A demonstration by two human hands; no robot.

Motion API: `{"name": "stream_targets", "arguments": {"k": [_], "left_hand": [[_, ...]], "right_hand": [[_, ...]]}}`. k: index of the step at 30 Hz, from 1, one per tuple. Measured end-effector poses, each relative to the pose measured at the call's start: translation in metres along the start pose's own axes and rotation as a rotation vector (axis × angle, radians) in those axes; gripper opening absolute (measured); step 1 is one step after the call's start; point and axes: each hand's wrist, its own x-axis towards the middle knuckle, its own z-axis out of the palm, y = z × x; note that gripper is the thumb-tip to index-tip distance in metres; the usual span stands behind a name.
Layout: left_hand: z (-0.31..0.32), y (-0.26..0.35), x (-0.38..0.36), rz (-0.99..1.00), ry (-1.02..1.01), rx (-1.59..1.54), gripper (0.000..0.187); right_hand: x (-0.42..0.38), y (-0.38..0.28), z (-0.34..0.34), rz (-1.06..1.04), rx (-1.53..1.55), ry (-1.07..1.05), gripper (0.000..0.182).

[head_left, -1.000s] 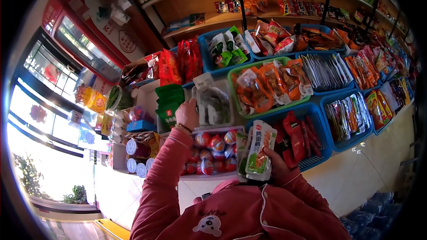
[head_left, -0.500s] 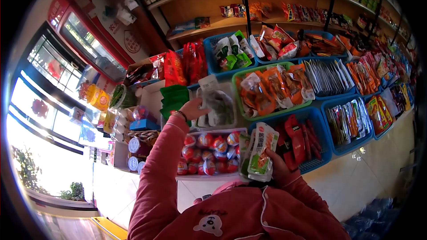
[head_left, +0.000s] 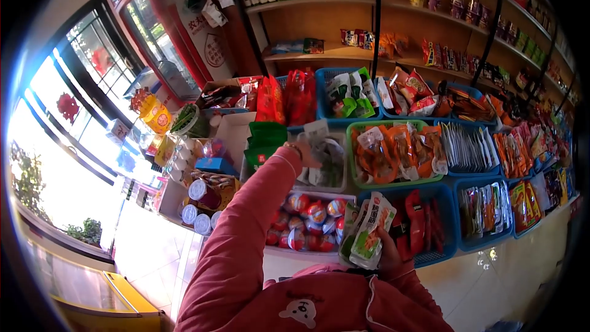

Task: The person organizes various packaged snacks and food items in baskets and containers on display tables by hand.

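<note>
My left hand (head_left: 309, 156) is over a clear plastic bin (head_left: 343, 175) of see-through packets, fingers stretched towards them and somewhat blurred. I see nothing held in it. One pale packet (head_left: 317, 130) sticks up at the bin's back, just beyond that hand. My right hand (head_left: 388, 249) grips a small bunch of snack packets (head_left: 371, 227) upright in front of my chest. The front one is white, green and orange with dark print; others show behind it on the left. Green bags (head_left: 264, 141) stand left of my left hand.
Wrapped red-and-white balls (head_left: 308, 220) fill a box below my left forearm. A green basket (head_left: 396, 179) holds orange packets, and a blue basket (head_left: 452, 209) has red packs. Lidded cups (head_left: 203, 193) stand at left. Behind are wooden shelves (head_left: 344, 9) and a red fridge (head_left: 153, 31).
The view has shifted, so the shelves and baskets sit lower and further right. My left hand remains over the clear bin, slightly deeper. My right hand keeps the packets.
</note>
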Motion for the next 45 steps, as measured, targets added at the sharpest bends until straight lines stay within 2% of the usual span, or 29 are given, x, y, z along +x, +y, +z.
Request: {"name": "stream_targets", "arguments": {"k": [2,4,5,6,8,10,13,16,17,19,21,23,24,26,31,32,34,35,36,40,41,44,45], "left_hand": [[0.005,-0.001,0.003,0.03,-0.023,0.017,0.101],[0.01,0.0,0.0,-0.029,0.042,-0.115,0.103],[0.014,0.003,-0.003,-0.079,0.11,-0.138,0.089],[0.014,0.004,-0.004,-0.088,0.113,-0.145,0.089],[0.005,0.01,-0.016,-0.096,-0.03,-0.199,0.094],[-0.003,0.018,-0.036,-0.139,-0.034,-0.227,0.095],[-0.009,0.029,-0.058,-0.132,0.015,-0.212,0.085],[0.007,0.032,-0.047,-0.074,0.121,-0.095,0.086],[0.008,0.038,-0.049,-0.125,0.145,-0.111,0.07],[0.015,0.039,-0.042,-0.127,0.178,-0.153,0.069],[0.026,0.045,-0.04,-0.125,0.209,-0.195,0.07],[0.035,0.052,-0.052,-0.256,0.488,-0.498,0.093],[0.042,0.054,-0.056,-0.249,0.489,-0.494,0.093],[0.055,0.057,-0.065,-0.073,0.596,-0.706,0.114],[0.058,0.061,-0.069,-0.068,0.559,-0.734,0.108],[0.05,0.062,-0.072,-0.154,0.435,-0.694,0.097],[0.055,0.05,-0.06,-0.108,0.428,-0.474,0.079],[0.07,0.034,-0.042,-0.037,0.481,-0.117,0.062],[0.064,0.028,-0.045,-0.037,0.58,-0.394,0.054],[0.03,0.016,-0.048,0.021,0.589,-0.357,0.049],[0.022,0.016,-0.049,0.073,0.677,-0.263,0.046],[-0.003,0.02,-0.052,0.138,0.671,-0.098,0.044],[0.015,0.006,-0.03,0.252,0.861,-0.146,0.029]], "right_hand": [[0.0,-0.001,-0.004,0.013,-0.025,-0.006,0.046],[0.004,0.001,-0.011,-0.015,-0.036,-0.019,0.047],[0.005,0.002,-0.011,-0.028,-0.049,-0.035,0.048],[0.006,0.003,-0.012,-0.02,-0.056,-0.04,0.048],[0.009,0.004,-0.015,-0.06,-0.069,-0.034,0.048],[0.012,0.004,-0.023,-0.054,-0.088,-0.025,0.049],[0.013,0.004,-0.023,-0.049,-0.099,-0.018,0.049],[0.012,0.003,-0.022,-0.059,-0.096,-0.01,0.05],[0.011,0.003,-0.019,-0.061,-0.098,-0.018,0.049],[0.011,0.004,-0.02,-0.067,-0.098,-0.024,0.049],[0.012,0.004,-0.026,-0.074,-0.147,0.014,0.049],[0.012,0.003,-0.025,-0.07,-0.115,-0.006,0.049],[0.013,0.004,-0.023,-0.061,-0.082,-0.025,0.048],[0.01,0.004,-0.017,-0.071,-0.07,-0.025,0.048],[0.009,0.004,-0.021,-0.052,-0.038,-0.005,0.046],[0.008,0.004,-0.019,-0.058,-0.034,0.004,0.046],[0.006,0.003,-0.018,-0.052,-0.066,0.032,0.045],[0.011,0.005,-0.026,-0.055,-0.06,0.042,0.045],[0.009,0.005,-0.022,-0.062,-0.052,0.048,0.045],[0.007,0.004,-0.021,-0.037,-0.028,0.016,0.046],[0.006,0.003,-0.017,-0.025,-0.032,0.021,0.046],[0.007,0.002,-0.018,-0.007,-0.023,0.008,0.047],[0.008,0.002,-0.02,0.001,-0.009,-0.013,0.047]]}}
